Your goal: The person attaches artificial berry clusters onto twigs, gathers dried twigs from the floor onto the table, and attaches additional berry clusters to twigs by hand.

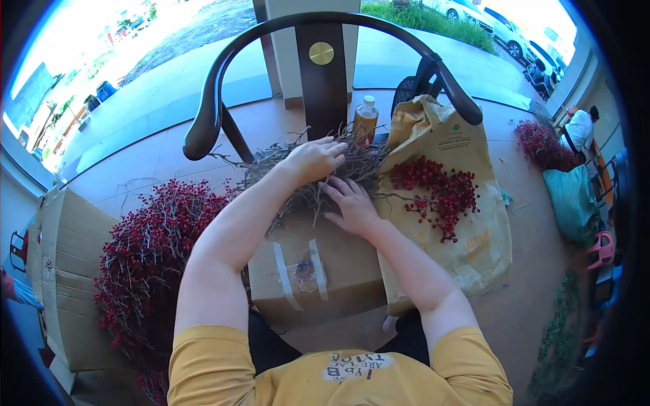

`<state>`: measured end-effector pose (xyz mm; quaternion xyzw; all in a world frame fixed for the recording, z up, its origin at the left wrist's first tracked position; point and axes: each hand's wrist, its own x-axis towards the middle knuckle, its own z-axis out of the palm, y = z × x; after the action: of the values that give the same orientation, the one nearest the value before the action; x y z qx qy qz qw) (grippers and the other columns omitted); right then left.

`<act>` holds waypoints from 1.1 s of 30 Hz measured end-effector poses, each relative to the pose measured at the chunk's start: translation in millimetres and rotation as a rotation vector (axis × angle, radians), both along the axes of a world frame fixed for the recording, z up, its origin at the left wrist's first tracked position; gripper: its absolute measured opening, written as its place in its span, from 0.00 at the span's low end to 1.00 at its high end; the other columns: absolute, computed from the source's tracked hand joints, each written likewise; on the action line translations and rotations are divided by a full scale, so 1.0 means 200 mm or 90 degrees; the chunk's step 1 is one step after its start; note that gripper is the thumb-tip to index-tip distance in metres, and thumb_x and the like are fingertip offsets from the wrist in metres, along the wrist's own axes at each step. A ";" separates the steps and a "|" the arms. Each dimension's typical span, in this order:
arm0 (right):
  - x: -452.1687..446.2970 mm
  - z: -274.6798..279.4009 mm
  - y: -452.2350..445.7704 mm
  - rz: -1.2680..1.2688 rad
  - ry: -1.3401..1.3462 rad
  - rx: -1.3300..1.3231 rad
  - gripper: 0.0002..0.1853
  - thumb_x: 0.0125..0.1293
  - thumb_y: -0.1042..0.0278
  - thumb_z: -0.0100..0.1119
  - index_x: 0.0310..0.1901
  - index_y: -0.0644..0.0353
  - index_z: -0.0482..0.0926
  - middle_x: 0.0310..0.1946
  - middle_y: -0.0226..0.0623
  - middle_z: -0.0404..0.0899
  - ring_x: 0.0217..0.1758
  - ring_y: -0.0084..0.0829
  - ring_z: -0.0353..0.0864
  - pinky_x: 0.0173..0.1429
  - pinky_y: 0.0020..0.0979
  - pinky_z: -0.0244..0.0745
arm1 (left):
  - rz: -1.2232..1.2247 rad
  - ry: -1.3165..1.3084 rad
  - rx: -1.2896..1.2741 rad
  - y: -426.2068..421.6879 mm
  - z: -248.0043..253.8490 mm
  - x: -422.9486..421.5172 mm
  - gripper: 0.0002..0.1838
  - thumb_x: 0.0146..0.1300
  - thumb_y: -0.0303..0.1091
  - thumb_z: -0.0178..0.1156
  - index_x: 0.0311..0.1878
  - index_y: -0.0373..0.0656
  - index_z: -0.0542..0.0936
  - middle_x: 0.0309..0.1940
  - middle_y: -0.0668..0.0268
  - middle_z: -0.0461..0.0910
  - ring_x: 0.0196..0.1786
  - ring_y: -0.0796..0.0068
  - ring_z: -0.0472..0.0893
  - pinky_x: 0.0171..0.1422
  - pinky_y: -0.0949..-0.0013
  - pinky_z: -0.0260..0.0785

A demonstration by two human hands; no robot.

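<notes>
A tangled pile of bare grey-brown twigs [271, 166] lies on top of a taped cardboard box [345, 267] in front of me. My left hand [317, 160] is over the pile, its fingers bent and closed around some twigs; the fingertips are partly hidden. Just below and to the right, my right hand [352, 207] rests on the near side of the pile with fingers apart. A branch of red berries [443, 193] lies on a brown paper sack [484, 237] to the right, its bare stem reaching toward my right hand.
A large heap of red-berry branches [152, 250] is at left, beside an open cardboard carton [81, 264]. A dark wooden chair [321, 101] stands ahead, near a bottle of amber liquid [366, 120]. At far right are a person [579, 132], more berries [542, 143] and a green sack [570, 199].
</notes>
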<state>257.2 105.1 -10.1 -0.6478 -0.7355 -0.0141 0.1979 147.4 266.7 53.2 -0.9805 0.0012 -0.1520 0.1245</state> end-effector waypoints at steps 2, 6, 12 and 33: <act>0.04 0.02 -0.06 0.028 -0.006 0.039 0.30 0.57 0.58 0.62 0.63 0.45 0.67 0.65 0.38 0.62 0.63 0.46 0.65 0.65 0.47 0.62 | 0.010 0.007 -0.022 0.04 -0.16 0.04 0.11 0.58 0.31 0.53 0.43 0.40 0.79 0.59 0.60 0.73 0.61 0.64 0.74 0.70 0.60 0.62; 0.13 0.04 -0.13 0.067 0.030 0.128 0.23 0.56 0.65 0.61 0.55 0.49 0.73 0.57 0.36 0.72 0.56 0.42 0.72 0.60 0.42 0.66 | 0.072 -0.248 -0.071 0.02 0.06 0.01 0.11 0.56 0.28 0.55 0.43 0.44 0.79 0.51 0.60 0.78 0.51 0.61 0.80 0.62 0.60 0.70; 0.12 0.14 -0.06 -0.009 0.171 0.291 0.17 0.57 0.69 0.59 0.50 0.50 0.76 0.53 0.34 0.75 0.56 0.40 0.72 0.62 0.41 0.63 | 0.684 -0.239 -0.312 0.44 0.45 0.10 0.15 0.57 0.30 0.55 0.47 0.41 0.80 0.41 0.53 0.82 0.48 0.52 0.81 0.51 0.61 0.74; 0.02 -0.07 -0.02 -0.029 0.047 0.019 0.24 0.61 0.54 0.58 0.60 0.39 0.71 0.66 0.30 0.63 0.65 0.48 0.62 0.71 0.61 0.45 | 0.491 -0.501 -0.479 0.37 -0.18 -0.25 0.10 0.58 0.30 0.58 0.43 0.41 0.80 0.43 0.56 0.77 0.39 0.56 0.81 0.46 0.56 0.73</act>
<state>262.1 100.6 -24.3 -0.6613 -0.7125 -0.0058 0.2345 96.8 341.5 17.0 -0.7588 -0.4482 -0.4329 -0.1895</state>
